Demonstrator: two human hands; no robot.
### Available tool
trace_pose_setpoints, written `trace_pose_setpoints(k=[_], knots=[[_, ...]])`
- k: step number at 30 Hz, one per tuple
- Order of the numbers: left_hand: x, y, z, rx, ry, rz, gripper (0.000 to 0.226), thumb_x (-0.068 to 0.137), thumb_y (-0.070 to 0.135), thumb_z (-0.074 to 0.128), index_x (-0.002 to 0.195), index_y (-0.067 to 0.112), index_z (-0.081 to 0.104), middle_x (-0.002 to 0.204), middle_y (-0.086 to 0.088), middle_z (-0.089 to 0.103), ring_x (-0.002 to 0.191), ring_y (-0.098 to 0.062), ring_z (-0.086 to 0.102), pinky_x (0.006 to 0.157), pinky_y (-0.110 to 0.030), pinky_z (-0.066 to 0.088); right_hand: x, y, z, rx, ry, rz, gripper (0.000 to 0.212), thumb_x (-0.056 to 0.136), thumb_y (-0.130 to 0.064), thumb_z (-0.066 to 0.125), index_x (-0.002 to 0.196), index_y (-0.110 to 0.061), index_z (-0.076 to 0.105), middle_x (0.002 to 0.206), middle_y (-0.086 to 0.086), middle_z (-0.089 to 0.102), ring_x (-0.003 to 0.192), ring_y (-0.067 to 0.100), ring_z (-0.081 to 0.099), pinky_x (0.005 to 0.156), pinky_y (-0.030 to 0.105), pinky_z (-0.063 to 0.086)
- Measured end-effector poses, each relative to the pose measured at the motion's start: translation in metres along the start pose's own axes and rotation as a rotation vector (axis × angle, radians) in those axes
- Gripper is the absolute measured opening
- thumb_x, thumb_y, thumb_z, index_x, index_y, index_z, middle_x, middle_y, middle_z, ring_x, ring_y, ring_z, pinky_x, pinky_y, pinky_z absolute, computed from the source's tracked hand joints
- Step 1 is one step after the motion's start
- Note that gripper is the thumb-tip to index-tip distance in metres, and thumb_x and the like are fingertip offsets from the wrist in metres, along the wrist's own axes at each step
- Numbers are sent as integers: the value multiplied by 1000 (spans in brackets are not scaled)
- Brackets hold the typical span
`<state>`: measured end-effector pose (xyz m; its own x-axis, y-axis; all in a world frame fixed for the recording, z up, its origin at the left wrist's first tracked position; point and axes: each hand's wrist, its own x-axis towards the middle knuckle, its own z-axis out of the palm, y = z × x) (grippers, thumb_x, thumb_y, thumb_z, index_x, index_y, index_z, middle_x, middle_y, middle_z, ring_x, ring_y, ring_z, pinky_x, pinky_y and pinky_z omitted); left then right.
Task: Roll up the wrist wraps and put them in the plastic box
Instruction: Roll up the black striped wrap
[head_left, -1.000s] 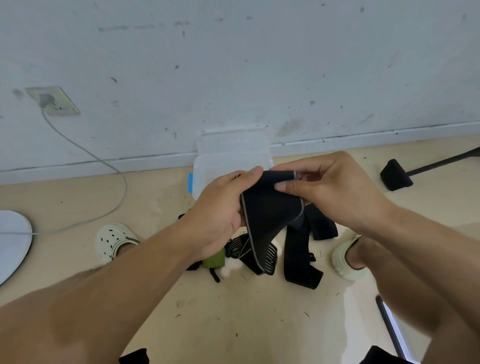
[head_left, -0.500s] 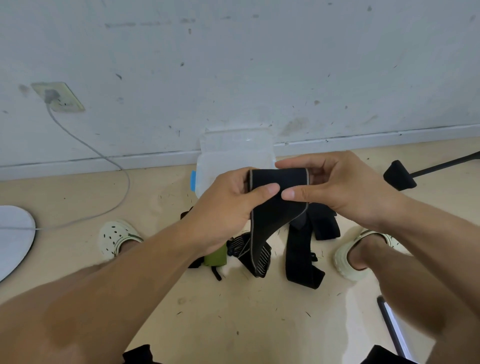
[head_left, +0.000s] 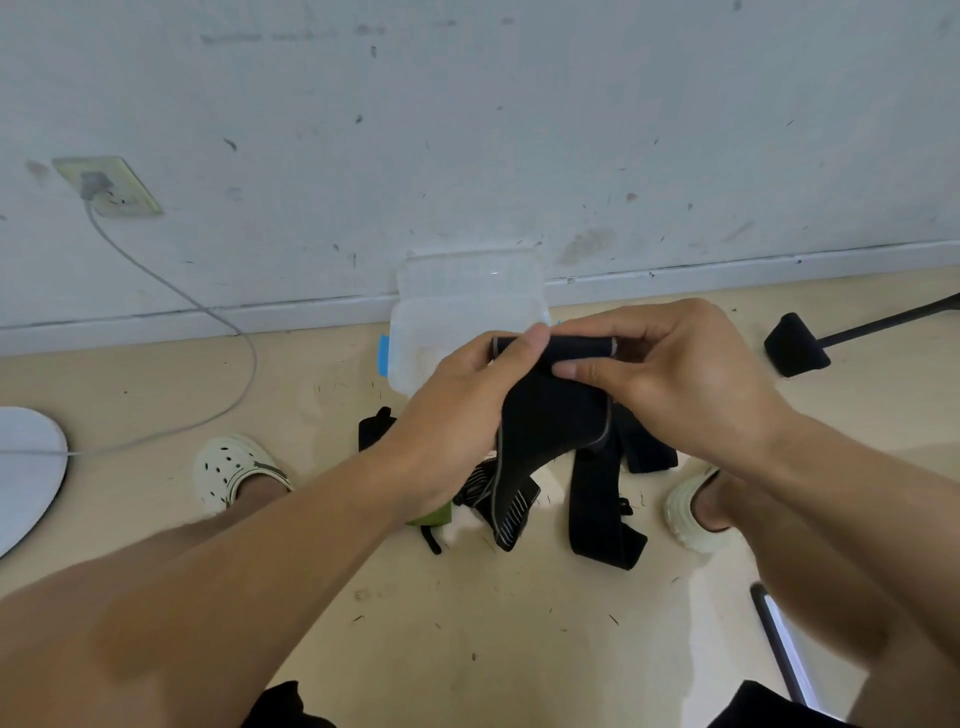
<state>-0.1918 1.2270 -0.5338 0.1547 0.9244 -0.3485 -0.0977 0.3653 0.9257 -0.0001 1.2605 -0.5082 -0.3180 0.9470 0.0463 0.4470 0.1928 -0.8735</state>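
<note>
- The left hand and the right hand both pinch the rolled top of a black wrap; its tail hangs down between them.
- More wraps lie on the floor just below.
- The clear box stands open by the wall, behind the hands.

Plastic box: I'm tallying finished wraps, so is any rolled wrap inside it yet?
No, the plastic box shows only its pale bottom where the hands don't cover it.
</note>
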Motion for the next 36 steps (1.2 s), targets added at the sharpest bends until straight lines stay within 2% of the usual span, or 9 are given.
trace_pose_setpoints(k=[4, 9, 11, 13, 15, 19, 29, 34, 36], knots=[[4, -2, 1, -72, 85, -11, 23, 104, 33, 59, 120, 19, 68, 122, -12, 73, 114, -26, 72, 103, -51, 56, 1, 2, 8, -33, -5, -54, 34, 86, -12, 83, 110, -36, 81, 96, -10, 75, 91, 13, 72, 87, 41, 59], [7, -3, -3, 11, 139, 67, 19, 103, 24, 64, 122, 27, 64, 121, -9, 71, 111, -27, 72, 92, -48, 62, 6, -5, -2, 120, -82, 136, 38, 80, -29, 85, 117, -36, 77, 88, -7, 77, 79, 19, 73, 83, 35, 59], [7, -1, -4, 31, 148, 98, 20, 101, 24, 67, 121, 27, 65, 120, -8, 72, 111, -26, 72, 90, -47, 63, 7, -4, -5, 216, -82, 221, 54, 72, -36, 84, 125, -30, 73, 87, -2, 78, 88, 22, 77, 89, 31, 61], [7, 0, -5, 52, 145, 110, 22, 100, 25, 69, 121, 25, 67, 117, -7, 74, 110, -24, 73, 93, -47, 62, 9, -2, -6, 309, -131, 287, 62, 66, -39, 82, 125, -24, 73, 97, 9, 79, 101, 31, 76, 99, 41, 59], [6, 1, -6, 92, 142, 109, 23, 99, 26, 70, 121, 23, 69, 114, -4, 76, 109, -22, 74, 95, -47, 61, 8, -2, -7, 348, -186, 297, 52, 68, -33, 81, 118, -20, 77, 102, 11, 80, 105, 35, 74, 101, 48, 57], [5, 2, -5, 141, 145, 116, 24, 99, 29, 70, 121, 21, 70, 109, 0, 79, 106, -19, 75, 95, -48, 61, 6, -4, -6, 294, -116, 260, 28, 81, -13, 81, 109, -16, 79, 95, 9, 81, 93, 32, 77, 88, 41, 63], [-1, 5, 3, -179, 46, -15, 41, 97, 41, 60, 126, 13, 69, 119, -8, 77, 113, -25, 74, 103, -48, 57, 5, -5, 0, 110, 64, 132, 19, 81, -23, 87, 97, -31, 81, 82, 24, 74, 78, 48, 72, 80, 61, 59], [3, 0, -3, -119, 127, 10, 18, 103, 19, 62, 119, 19, 70, 120, -9, 73, 116, -27, 71, 101, -49, 58, 6, -4, -2, 177, -50, 188, 24, 75, -29, 89, 98, -32, 82, 78, 9, 77, 74, 23, 75, 88, 35, 59], [3, 2, -5, -105, 108, 31, 19, 102, 15, 63, 118, 21, 69, 120, -9, 71, 116, -27, 70, 98, -45, 60, 8, -4, -4, 274, -65, 241, 33, 70, -34, 86, 103, -27, 81, 82, 6, 78, 83, 25, 77, 92, 33, 61]])
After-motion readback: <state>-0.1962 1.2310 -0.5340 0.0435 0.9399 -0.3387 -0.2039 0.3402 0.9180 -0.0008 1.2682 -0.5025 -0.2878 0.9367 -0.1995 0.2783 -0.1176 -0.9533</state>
